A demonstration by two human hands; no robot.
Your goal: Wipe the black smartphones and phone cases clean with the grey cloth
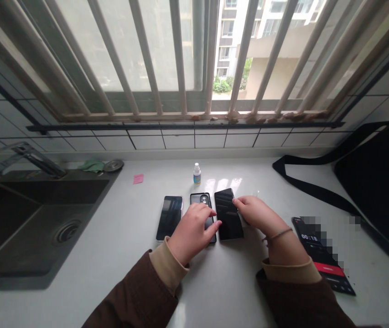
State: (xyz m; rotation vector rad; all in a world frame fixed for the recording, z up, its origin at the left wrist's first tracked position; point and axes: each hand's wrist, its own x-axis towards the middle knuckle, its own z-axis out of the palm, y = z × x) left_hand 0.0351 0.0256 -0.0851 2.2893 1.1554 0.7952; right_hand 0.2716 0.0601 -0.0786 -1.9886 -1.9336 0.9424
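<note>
My right hand (251,207) grips the right edge of a black phone (226,225), its thumb on the screen side and its other fingers hidden at the far edge. Over a black phone case (194,197) with camera cutouts hovers my left hand (196,228), thumb and forefinger apart near the phone's left edge. Whether those fingertips touch the phone I cannot tell. To the left lies another phone (168,216), dark screen up. Behind the case stands a small white bottle (197,175) with a coloured label.
A sink (78,200) with a faucet (42,160) is at the left, a green cloth (92,166) and metal strainer (113,165) behind it. A pink note (138,178) lies on the white counter (112,255). At right are a phone showing a timer (312,250) and a black strapped bag (379,182).
</note>
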